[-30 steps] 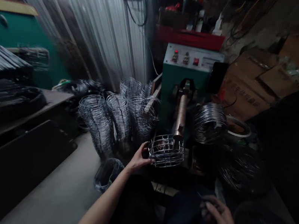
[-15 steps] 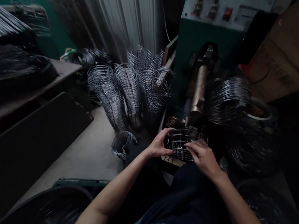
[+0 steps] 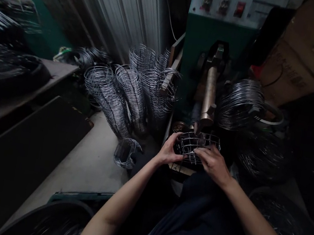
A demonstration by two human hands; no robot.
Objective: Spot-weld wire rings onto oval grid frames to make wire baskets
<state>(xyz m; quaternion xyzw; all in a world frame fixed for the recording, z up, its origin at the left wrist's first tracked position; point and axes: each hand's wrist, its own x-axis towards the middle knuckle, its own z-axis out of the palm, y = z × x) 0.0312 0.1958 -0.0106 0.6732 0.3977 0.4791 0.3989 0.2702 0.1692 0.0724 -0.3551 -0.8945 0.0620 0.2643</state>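
A round wire basket [image 3: 191,143] sits at the tip of the machine's metal arm [image 3: 210,90], just in front of my lap. My left hand [image 3: 170,149] grips its left side, thumb along the near edge and fingers at the far edge. On the right, my right hand [image 3: 212,162] closes over the near right part of the basket, fingertips against its wires. Whether the right fingers also pinch a small piece cannot be made out. The arm's lower end stands right behind the basket and hides part of its far rim.
Stacks of nested wire rings [image 3: 109,98] stand on the floor to the left, with a single wire ring piece [image 3: 126,152] nearer me. A coil of wire rings [image 3: 241,105] hangs right of the arm. A green machine [image 3: 206,34] with switches rises ahead. Cardboard boxes [image 3: 295,72] stand right.
The basket has tilted and turned slightly in my hands, which stay in nearly the same place. The whole view has shifted a little.
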